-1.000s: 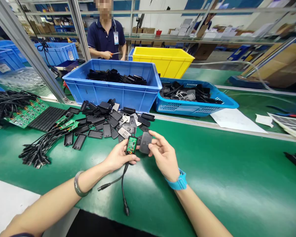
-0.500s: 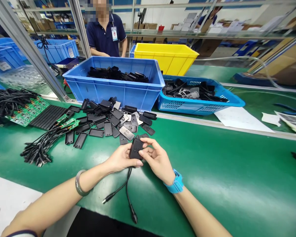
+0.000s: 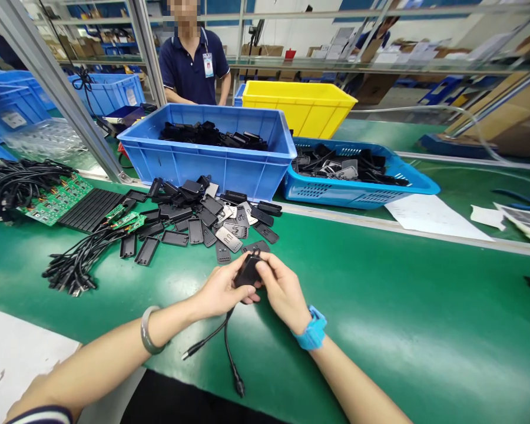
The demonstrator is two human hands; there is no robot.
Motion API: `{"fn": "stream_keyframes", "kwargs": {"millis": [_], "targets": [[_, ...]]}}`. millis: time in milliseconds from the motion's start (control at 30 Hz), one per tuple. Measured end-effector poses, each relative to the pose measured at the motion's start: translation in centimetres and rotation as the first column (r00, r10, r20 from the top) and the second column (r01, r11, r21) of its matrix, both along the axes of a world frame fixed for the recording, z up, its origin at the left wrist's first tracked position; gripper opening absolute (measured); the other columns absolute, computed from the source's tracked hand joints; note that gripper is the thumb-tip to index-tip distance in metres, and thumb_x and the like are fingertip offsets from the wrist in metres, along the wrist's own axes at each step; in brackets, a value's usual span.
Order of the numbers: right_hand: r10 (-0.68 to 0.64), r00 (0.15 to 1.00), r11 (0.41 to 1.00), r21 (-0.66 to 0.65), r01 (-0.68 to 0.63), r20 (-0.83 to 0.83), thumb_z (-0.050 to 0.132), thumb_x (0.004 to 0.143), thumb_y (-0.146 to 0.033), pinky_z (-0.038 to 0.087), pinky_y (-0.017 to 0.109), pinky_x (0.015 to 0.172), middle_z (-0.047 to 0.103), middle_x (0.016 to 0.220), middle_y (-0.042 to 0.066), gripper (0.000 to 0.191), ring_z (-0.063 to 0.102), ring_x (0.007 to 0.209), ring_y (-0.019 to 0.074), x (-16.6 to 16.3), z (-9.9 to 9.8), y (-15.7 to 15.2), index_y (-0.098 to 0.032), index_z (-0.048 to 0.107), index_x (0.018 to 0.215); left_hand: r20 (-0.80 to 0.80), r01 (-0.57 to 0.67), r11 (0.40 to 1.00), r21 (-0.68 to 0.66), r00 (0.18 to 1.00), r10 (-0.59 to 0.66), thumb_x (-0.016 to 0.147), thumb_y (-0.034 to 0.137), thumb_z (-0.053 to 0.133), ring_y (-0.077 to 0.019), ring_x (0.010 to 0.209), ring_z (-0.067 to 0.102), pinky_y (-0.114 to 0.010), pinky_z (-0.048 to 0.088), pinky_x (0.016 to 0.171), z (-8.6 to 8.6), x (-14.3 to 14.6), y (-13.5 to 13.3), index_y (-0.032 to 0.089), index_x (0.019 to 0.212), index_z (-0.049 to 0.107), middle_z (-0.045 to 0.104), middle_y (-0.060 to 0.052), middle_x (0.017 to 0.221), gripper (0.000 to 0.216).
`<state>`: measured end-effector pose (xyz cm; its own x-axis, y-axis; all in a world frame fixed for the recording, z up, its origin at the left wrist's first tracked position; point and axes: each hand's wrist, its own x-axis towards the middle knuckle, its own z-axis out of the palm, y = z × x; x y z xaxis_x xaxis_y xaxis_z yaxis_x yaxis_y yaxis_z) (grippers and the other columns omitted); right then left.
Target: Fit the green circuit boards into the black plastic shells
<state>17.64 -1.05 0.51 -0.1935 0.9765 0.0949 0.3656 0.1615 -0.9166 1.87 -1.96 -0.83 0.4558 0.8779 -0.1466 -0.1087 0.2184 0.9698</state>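
Observation:
Both hands hold a small black plastic case [image 3: 248, 271] above the green bench, with a little loop at its far end. My left hand [image 3: 221, 290] is closed round its left side, thumb along the near edge. At the right, my right hand [image 3: 286, 291] pinches the case, its thumb on the upper face and its fingers partly hidden behind. Two black cables [image 3: 228, 344] hang from the near end; one ends in a metal-tipped plug, the other in a thicker round connector. Just beyond lie loose black case shells and cover plates [image 3: 229, 238].
A blue bin [image 3: 203, 159] and a blue perforated basket [image 3: 357, 191] hold black parts; a yellow bin [image 3: 298, 109] stands behind. Cabled green circuit boards [image 3: 64, 200] lie at left beside stacked black cases [image 3: 92, 209]. A metal post [image 3: 77, 94] rises there. A co-worker [image 3: 194, 65] stands opposite.
The case has been turned: its slotted face showed before, a plain dark face shows now. My right thumb has shifted higher on it. The view has moved slightly.

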Motion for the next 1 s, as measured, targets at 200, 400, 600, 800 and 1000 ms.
{"fn": "stream_keyframes", "kwargs": {"millis": [200,400,600,800,1000], "targets": [[-0.101,0.857,0.936,0.341,-0.09,0.505,0.043,0.092,-0.035,0.053,0.043,0.081,0.056,0.113,0.018,0.07,0.059,0.099,0.0297,1.1,-0.3,0.6,-0.012,0.014,0.152,0.165,0.129,0.99,0.052,0.977,-0.136,0.069,0.018,0.076,-0.0238,0.118,0.057,-0.038,0.049,0.093,-0.6,0.1,0.1,0.037,0.149,-0.01,0.042,-0.017,0.145,0.119],[-0.408,0.363,0.907,0.418,0.055,0.837,0.035,0.089,-0.018,0.05,0.052,0.061,0.062,0.095,0.031,0.053,0.063,0.077,0.04,7.5,-0.9,4.0,0.006,0.044,0.134,-0.256,-0.014,0.886,0.464,0.955,0.149,0.077,0.019,0.067,-0.0242,0.108,0.06,-0.035,0.054,0.081,1.0,-2.0,2.0,0.03,0.149,0.023,0.047,-0.016,0.14,0.085],[-0.552,0.341,0.797,0.602,-0.052,0.761,0.039,0.09,-0.032,0.047,0.059,0.081,0.058,0.119,0.027,0.048,0.059,0.101,0.0414,7.9,-1.7,3.9,-0.01,0.05,0.132,-0.773,0.108,0.765,0.634,0.073,0.63,0.083,0.01,0.051,-0.0242,0.116,0.054,-0.037,0.041,0.1,6.4,-11.9,4.5,0.021,0.124,0.055,0.06,-0.011,0.126,0.042],[-0.406,0.573,0.782,0.595,-0.184,0.712,0.037,0.092,-0.028,0.044,0.055,0.092,0.066,0.109,0.02,0.04,0.063,0.099,0.0338,4.8,-1.5,3.0,-0.012,0.062,0.119,-0.769,-0.13,0.783,0.608,-0.34,0.541,0.081,0.005,0.042,-0.0321,0.088,0.065,-0.041,0.046,0.077,8.2,-22.0,1.8,0.009,0.096,0.065,0.069,-0.02,0.085,0.027],[-0.025,0.88,0.912,0.371,-0.174,0.475,0.043,0.092,-0.035,0.052,0.046,0.087,0.068,0.112,0.013,0.034,0.064,0.101,0.0286,3.1,-0.3,1.7,-0.021,0.067,0.113,-0.622,-0.104,0.63,0.769,-0.344,0.703,0.089,0.02,0.04,-0.0274,0.094,0.064,-0.034,0.047,0.077,10.4,-21.5,-0.3,0.018,0.108,0.062,0.067,-0.014,0.106,0.029]]}}
